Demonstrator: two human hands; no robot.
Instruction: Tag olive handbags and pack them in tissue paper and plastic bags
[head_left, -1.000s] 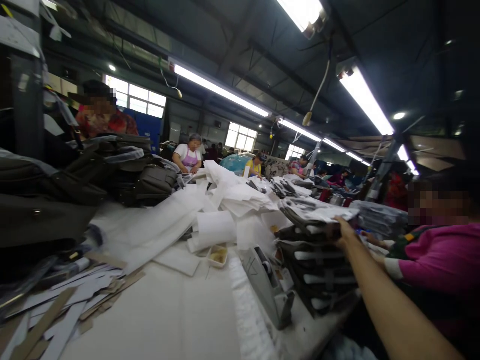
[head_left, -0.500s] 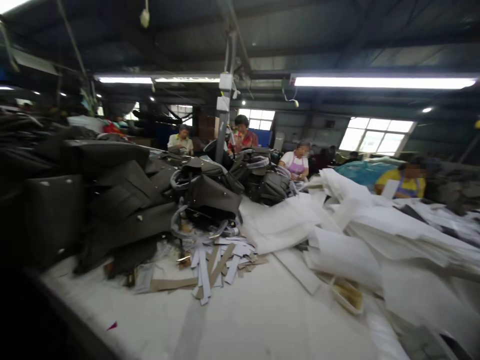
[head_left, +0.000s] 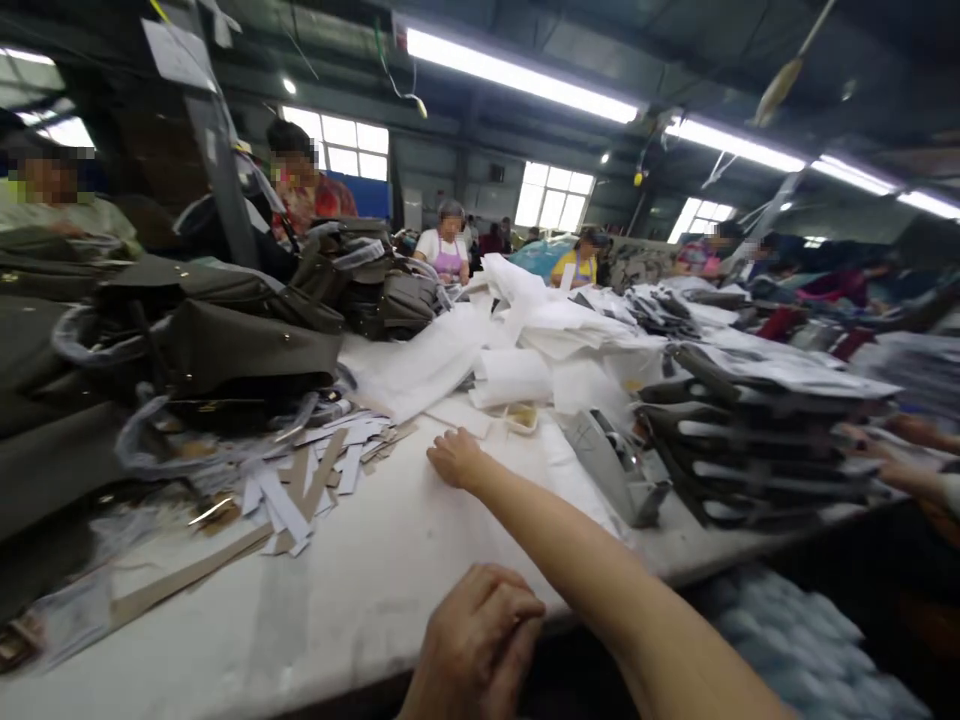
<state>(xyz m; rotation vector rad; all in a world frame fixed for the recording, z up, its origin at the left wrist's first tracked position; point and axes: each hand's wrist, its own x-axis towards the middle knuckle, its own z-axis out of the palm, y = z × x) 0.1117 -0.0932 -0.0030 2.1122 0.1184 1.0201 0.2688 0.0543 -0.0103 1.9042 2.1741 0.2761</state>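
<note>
My right hand (head_left: 456, 458) reaches out over the white tabletop (head_left: 420, 545), its fingers curled down near the surface. What lies under those fingers, if anything, is hidden. My left hand (head_left: 480, 630) is low in front of the table's near edge, fingers bent and pressed together; the inside of its grip does not show. Loose white and tan strips (head_left: 322, 480) lie left of my right hand. Just beyond it are a small tray with yellowish contents (head_left: 521, 417) and white sheets (head_left: 420, 365). A grey tape dispenser-like object (head_left: 619, 465) stands to its right.
Dark bags (head_left: 247, 345) with wrapped handles heap up on the left. A stack of dark pieces (head_left: 750, 440) stands at the right, with another person's hands (head_left: 877, 455) beside it. Pale blue bundles (head_left: 795, 640) lie below the table. Several people sit or stand farther back.
The view has swung right, and the bag heap has shifted left. Both my hands have come into view, along with the dark stack and another person's hands at the right.
</note>
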